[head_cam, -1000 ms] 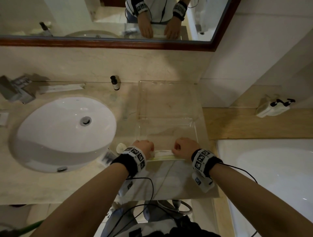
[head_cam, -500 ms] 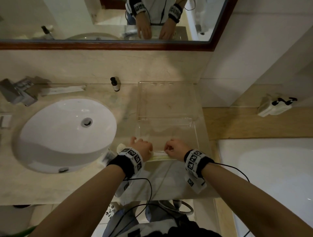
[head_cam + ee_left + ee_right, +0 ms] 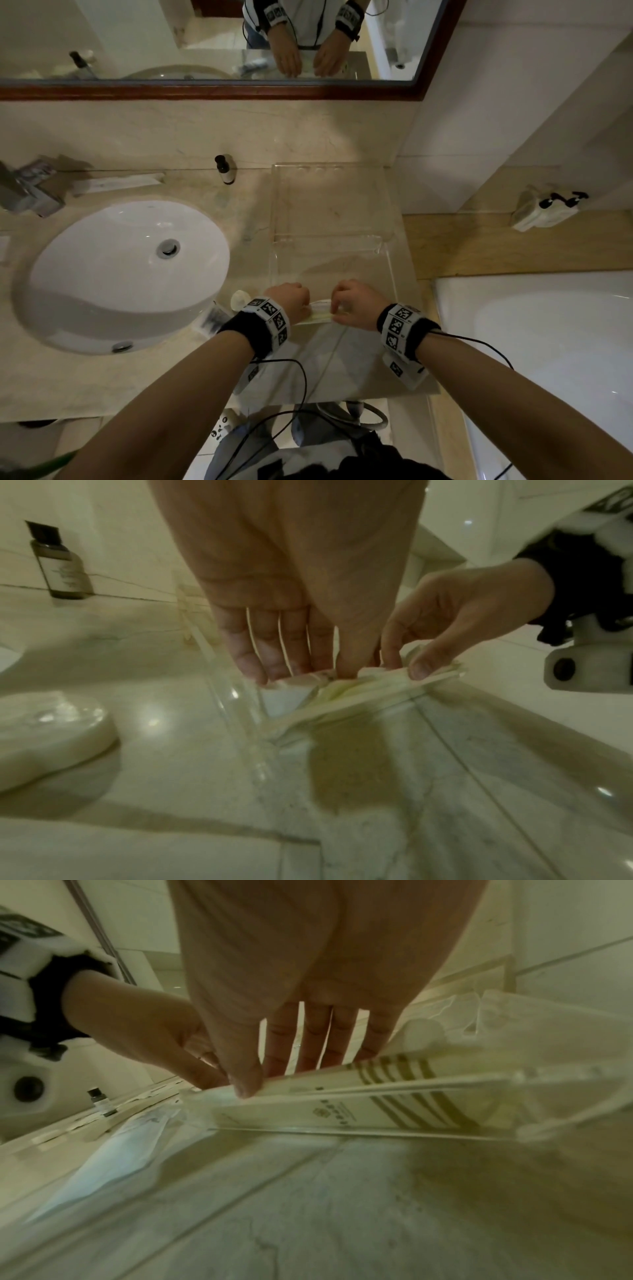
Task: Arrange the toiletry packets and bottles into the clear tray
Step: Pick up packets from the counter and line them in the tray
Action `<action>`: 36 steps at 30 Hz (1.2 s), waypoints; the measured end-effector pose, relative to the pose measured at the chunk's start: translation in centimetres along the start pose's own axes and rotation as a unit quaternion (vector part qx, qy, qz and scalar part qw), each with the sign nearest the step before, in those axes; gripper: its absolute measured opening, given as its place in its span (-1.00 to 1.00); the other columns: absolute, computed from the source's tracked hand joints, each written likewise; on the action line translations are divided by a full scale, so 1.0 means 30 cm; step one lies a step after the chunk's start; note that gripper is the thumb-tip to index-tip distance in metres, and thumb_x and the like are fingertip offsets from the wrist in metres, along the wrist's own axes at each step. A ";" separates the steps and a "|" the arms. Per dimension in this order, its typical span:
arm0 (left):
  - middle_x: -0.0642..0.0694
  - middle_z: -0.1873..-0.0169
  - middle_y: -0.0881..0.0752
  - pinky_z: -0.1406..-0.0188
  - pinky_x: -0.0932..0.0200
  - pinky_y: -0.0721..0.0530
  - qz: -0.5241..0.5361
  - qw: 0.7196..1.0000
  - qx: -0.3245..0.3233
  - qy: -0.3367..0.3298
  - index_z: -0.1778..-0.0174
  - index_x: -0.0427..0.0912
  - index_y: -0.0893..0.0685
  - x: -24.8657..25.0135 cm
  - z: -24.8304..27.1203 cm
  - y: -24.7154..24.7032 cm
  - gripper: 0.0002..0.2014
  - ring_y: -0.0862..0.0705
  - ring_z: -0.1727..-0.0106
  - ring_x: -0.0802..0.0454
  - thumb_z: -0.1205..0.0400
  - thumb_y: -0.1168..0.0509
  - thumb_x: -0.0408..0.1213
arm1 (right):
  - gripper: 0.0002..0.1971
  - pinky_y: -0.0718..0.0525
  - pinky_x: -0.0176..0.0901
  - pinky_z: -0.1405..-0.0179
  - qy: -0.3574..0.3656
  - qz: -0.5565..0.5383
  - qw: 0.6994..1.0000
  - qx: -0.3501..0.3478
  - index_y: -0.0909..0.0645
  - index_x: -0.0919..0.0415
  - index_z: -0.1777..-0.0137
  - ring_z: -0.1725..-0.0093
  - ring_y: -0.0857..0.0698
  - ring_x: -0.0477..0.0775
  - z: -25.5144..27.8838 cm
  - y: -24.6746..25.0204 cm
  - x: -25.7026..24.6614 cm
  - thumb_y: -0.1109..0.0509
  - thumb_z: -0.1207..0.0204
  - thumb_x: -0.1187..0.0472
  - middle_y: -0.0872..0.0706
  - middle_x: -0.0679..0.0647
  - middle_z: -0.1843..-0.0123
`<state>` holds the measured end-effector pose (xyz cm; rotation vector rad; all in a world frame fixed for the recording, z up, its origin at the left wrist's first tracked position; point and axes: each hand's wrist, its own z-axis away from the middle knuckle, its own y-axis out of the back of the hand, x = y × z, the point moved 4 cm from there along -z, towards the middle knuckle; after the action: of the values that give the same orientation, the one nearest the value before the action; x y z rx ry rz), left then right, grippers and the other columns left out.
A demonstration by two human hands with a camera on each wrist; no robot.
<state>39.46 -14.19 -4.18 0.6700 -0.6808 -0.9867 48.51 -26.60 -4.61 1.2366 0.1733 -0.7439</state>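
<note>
A clear tray point(image 3: 388, 270) lies on the marble counter right of the sink. Flat cream toiletry packets point(image 3: 317, 313) stand on edge just inside the tray's near wall point(image 3: 240, 723). My left hand point(image 3: 291, 301) holds their left end, fingers point(image 3: 253, 666) and thumb pointing down onto them. My right hand point(image 3: 346, 303) pinches a gold-striped packet point(image 3: 342, 1104) between thumb point(image 3: 246, 1085) and fingers. A small black-capped bottle point(image 3: 224, 169) stands at the back wall, left of the tray. A round wrapped soap point(image 3: 239, 298) lies outside the tray beside my left hand.
The white sink point(image 3: 126, 274) takes up the left of the counter, with a dark-printed packet point(image 3: 214, 318) at its near rim. A long white packet point(image 3: 120, 183) lies at the back left. A bathtub point(image 3: 548, 342) is at the right, and bottles point(image 3: 544, 209) on its ledge.
My right hand has slid left along the packets toward my left hand. The left hand has stayed at the tray's near left corner.
</note>
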 end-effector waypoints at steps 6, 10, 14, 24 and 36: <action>-0.21 -0.13 -0.62 -0.11 0.01 -0.56 -0.011 1.000 0.013 0.000 -0.12 -0.23 -0.59 -0.008 0.003 0.000 -0.75 -0.62 -0.16 -0.18 -0.68 -0.09 -0.20 | -0.86 -0.60 0.02 -0.08 0.033 0.017 0.999 0.010 -0.68 0.35 0.10 -0.08 -0.60 0.21 -0.013 -0.003 -0.041 -0.37 -0.47 0.26 -0.65 0.21 -0.11; -0.26 -0.09 -0.62 -0.04 0.01 -0.56 0.017 1.000 0.026 -0.004 -0.06 -0.28 -0.55 -0.022 0.002 0.004 -0.79 -0.63 -0.09 -0.21 -0.68 -0.10 -0.24 | -0.96 -0.64 0.06 0.12 0.069 -0.030 0.995 0.072 -0.61 0.40 0.23 0.09 -0.64 0.29 -0.007 0.016 -0.040 -0.34 -0.42 0.43 -0.67 0.31 0.08; -0.29 -0.09 -0.64 -0.06 0.00 -0.56 0.036 0.999 0.020 0.002 -0.08 -0.31 -0.54 -0.026 0.004 0.011 -0.80 -0.63 -0.10 -0.22 -0.67 -0.08 -0.32 | -0.94 -0.56 -0.06 0.14 0.044 -0.051 0.993 0.094 -0.60 0.40 0.19 0.12 -0.61 0.25 0.006 0.034 0.006 -0.31 -0.47 0.43 -0.67 0.30 0.11; -0.07 -0.32 -0.55 -0.35 0.00 -0.54 0.045 0.996 -0.060 -0.037 -0.38 0.04 -0.53 -0.018 -0.003 -0.021 -0.63 -0.55 -0.34 -0.08 -0.65 -0.14 -0.29 | -0.91 -0.53 -0.02 0.27 -0.093 -0.187 0.954 0.214 -0.45 0.24 0.13 0.23 -0.60 0.23 0.017 0.183 0.070 -0.19 -0.62 0.31 -0.65 0.29 0.17; -0.06 -0.22 -0.61 -0.15 0.05 -0.59 0.001 0.999 -0.035 -0.041 -0.26 0.08 -0.61 -0.042 0.007 -0.009 -0.70 -0.62 -0.21 -0.08 -0.62 -0.17 -0.19 | -0.93 -0.31 -0.19 0.28 -0.035 -0.046 0.996 0.071 -0.51 0.31 0.06 0.24 -0.42 0.08 0.033 0.003 0.003 -0.22 -0.56 0.33 -0.48 0.06 0.21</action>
<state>38.67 -13.19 -4.52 0.5696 -0.7147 -1.0355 48.37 -27.52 -4.23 1.3427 0.1216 -0.8917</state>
